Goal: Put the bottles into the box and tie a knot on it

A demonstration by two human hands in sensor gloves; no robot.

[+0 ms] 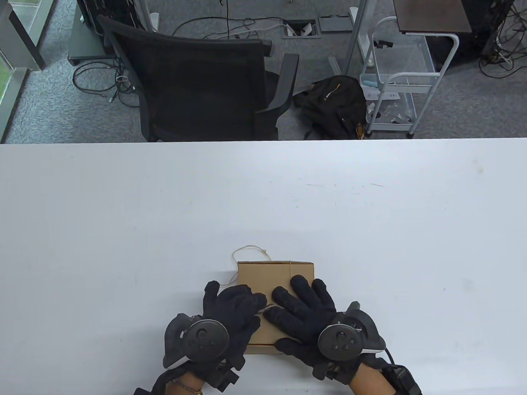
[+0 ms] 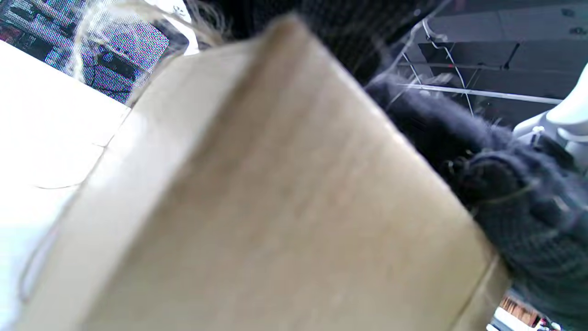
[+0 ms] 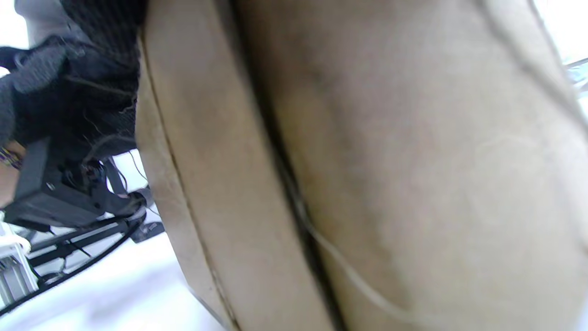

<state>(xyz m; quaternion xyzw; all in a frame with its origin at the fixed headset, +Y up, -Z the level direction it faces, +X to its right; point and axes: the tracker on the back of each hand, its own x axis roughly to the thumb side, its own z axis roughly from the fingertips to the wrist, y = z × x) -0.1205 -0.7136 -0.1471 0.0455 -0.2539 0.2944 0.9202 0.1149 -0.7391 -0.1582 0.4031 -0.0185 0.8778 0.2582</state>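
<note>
My gloved left hand (image 1: 233, 312) and right hand (image 1: 305, 311) lie side by side on the closed cardboard box (image 1: 276, 273), which sits on the white table (image 1: 116, 221) toward its six o'clock edge. Fingertips meet over thin string (image 1: 249, 249) near the lid's middle; whether either hand pinches it I cannot tell. A loose loop trails past the box's eleven o'clock corner.

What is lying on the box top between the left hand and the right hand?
In the table view, a thin string crosses the small gap between the left hand and the right hand, over the closed box. Nothing else shows there.
</note>
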